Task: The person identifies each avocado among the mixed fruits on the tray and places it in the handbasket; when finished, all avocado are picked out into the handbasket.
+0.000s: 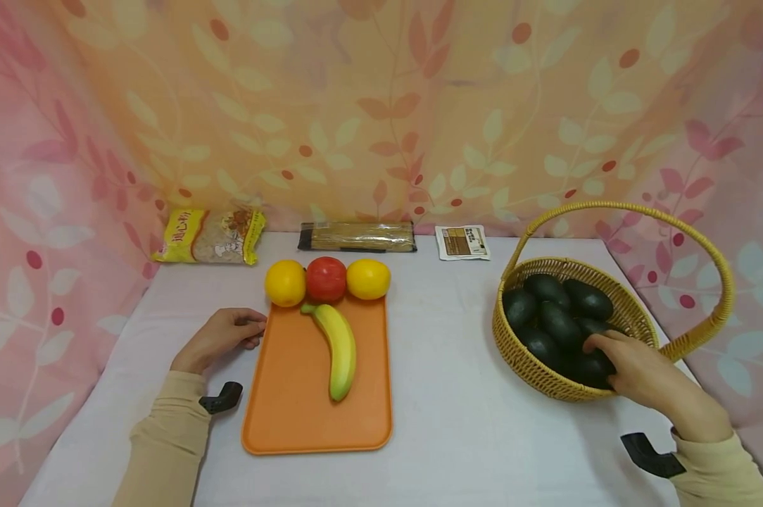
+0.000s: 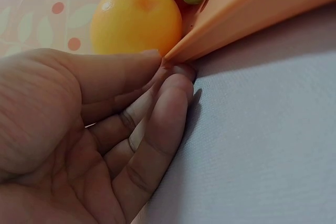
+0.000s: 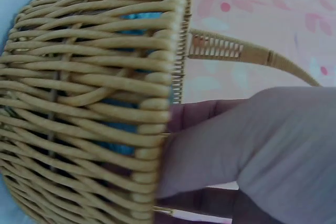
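Note:
My left hand (image 1: pixel 226 338) is at the left edge of an orange tray (image 1: pixel 293 415), pinching its rim between thumb and fingers in the left wrist view. A yellow banana (image 1: pixel 340 352) lies on that tray. Along its far end sit a yellow-orange round fruit (image 1: pixel 285 284), a red round fruit (image 1: pixel 326 279) and a lemon (image 1: pixel 369 279). My right hand (image 1: pixel 641 373) reaches over the near rim of a wicker basket (image 1: pixel 546 387), its fingers curled at a dark green avocado (image 1: pixel 587 367). Several more avocados lie around it. In the right wrist view the basket wall hides the fingertips.
At the back stand a yellow food bag (image 1: pixel 210 236), a flat pack of brown noodle-like sticks (image 1: pixel 357 237) and a small white packet (image 1: pixel 462 243). The tall basket handle (image 1: pixel 723 282) arches beside the right hand. Floral curtain (image 1: pixel 381 105) encloses the white-covered table.

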Demonstrator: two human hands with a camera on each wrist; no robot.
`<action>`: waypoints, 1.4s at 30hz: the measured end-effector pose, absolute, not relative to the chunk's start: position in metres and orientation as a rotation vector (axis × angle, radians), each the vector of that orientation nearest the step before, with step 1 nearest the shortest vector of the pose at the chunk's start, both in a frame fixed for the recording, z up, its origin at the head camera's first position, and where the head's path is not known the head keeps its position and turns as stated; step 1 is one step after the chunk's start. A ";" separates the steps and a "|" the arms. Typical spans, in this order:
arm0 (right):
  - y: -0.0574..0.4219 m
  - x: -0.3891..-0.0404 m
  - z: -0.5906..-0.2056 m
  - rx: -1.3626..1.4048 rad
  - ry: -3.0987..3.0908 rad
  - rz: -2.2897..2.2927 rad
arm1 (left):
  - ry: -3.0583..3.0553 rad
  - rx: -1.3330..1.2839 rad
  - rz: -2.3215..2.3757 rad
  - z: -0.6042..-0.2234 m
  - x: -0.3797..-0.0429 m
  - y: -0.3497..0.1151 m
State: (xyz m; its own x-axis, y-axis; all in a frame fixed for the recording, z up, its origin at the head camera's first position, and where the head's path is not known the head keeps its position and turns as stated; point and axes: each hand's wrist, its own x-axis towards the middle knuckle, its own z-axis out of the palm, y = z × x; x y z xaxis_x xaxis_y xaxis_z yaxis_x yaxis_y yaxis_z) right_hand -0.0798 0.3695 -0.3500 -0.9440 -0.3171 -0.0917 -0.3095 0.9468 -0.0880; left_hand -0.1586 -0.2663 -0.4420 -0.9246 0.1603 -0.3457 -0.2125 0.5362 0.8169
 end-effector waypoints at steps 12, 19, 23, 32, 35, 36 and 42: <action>0.372 -0.082 -0.352 -0.473 2.983 -0.121 | 2.380 -0.053 1.357 -0.443 -0.160 -0.264; 0.373 -0.082 -0.353 -0.484 2.983 -0.127 | 2.398 -0.054 1.350 -0.445 -0.160 -0.266; 0.373 -0.082 -0.353 -0.491 2.986 -0.125 | 2.401 -0.049 1.354 -0.445 -0.161 -0.266; 0.374 -0.081 -0.354 -0.506 2.990 -0.131 | 2.399 -0.056 1.350 -0.443 -0.160 -0.265; 0.374 -0.081 -0.354 -0.514 2.993 -0.136 | 2.394 -0.054 1.355 -0.442 -0.160 -0.265; 0.374 -0.082 -0.354 -0.515 2.994 -0.136 | 2.393 -0.055 1.356 -0.442 -0.160 -0.265; 0.374 -0.082 -0.354 -0.502 2.985 -0.135 | 2.396 -0.053 1.359 -0.443 -0.160 -0.265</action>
State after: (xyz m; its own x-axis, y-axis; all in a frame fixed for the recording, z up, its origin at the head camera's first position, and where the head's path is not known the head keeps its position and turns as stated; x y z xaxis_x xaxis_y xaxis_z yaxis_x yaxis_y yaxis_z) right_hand -0.0820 0.3740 -0.3539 -0.9391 -0.3302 -0.0956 -0.3202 0.9414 -0.1059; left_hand -0.1601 -0.2653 -0.4431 -0.9254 0.1538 -0.3463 -0.2183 0.5306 0.8190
